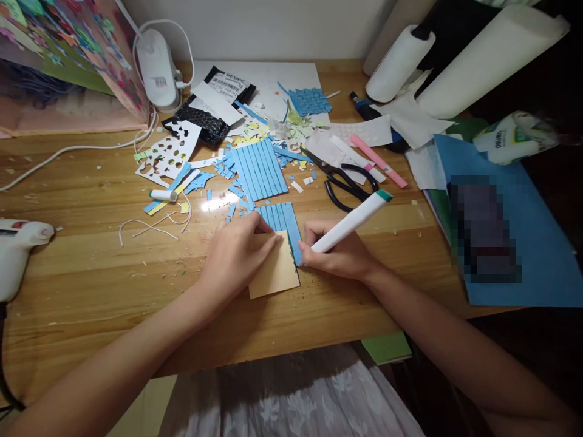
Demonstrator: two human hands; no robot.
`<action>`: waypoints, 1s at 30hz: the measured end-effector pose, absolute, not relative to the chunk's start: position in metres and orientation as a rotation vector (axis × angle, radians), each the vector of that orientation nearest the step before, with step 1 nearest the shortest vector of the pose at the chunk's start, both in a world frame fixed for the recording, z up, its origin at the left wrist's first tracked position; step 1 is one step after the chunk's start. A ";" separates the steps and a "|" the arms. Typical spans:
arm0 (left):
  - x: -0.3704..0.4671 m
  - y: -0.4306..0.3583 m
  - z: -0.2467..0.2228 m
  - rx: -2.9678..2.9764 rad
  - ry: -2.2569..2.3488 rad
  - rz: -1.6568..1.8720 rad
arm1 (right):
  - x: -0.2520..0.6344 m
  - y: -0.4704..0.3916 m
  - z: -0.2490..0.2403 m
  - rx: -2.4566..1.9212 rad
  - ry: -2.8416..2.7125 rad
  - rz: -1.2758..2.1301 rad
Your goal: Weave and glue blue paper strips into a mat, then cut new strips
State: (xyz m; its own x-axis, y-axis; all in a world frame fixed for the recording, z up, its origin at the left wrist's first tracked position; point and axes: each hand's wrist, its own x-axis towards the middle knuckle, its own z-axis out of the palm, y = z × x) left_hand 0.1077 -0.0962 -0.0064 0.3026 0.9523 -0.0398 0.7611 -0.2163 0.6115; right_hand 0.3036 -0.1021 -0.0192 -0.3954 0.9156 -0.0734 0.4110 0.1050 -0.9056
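My right hand grips a white marker pen with a green end, its tip down at the edge of a blue card with dark lines. My left hand is closed, with thumb and fingers pressed on a pale yellow card. That card overlaps the lower part of the blue card and hides it. Just beyond my hands lies a second blue card, ruled with dark parallel lines.
Black-handled scissors and a pink marker lie right of the paper scraps. A woven blue piece rests behind. At left are a white marker cap and a glue gun. A blue folder covers the right side.
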 end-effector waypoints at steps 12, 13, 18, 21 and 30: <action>0.106 -0.096 -0.008 2.004 1.483 0.516 | 0.303 -0.101 -0.019 -1.276 -1.703 1.230; 0.106 -0.095 -0.008 1.988 1.497 0.550 | 0.303 -0.099 -0.018 -1.256 -1.630 1.200; 0.106 -0.078 -0.010 1.993 1.545 0.736 | 0.302 -0.080 -0.012 -1.255 -1.416 1.019; 0.108 -0.067 -0.011 2.041 1.541 0.728 | 0.299 -0.064 -0.012 -1.295 -1.432 1.008; 0.110 -0.059 -0.016 2.118 1.549 0.723 | 0.288 -0.051 -0.028 -1.292 -1.502 0.892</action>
State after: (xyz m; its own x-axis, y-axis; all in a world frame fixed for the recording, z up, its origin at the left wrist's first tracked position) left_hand 0.1095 -0.0590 -0.0165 0.2454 0.9556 0.1631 0.7389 -0.2933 0.6067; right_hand 0.2879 -0.0513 -0.0280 -0.0125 0.9822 0.1873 0.3057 0.1821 -0.9345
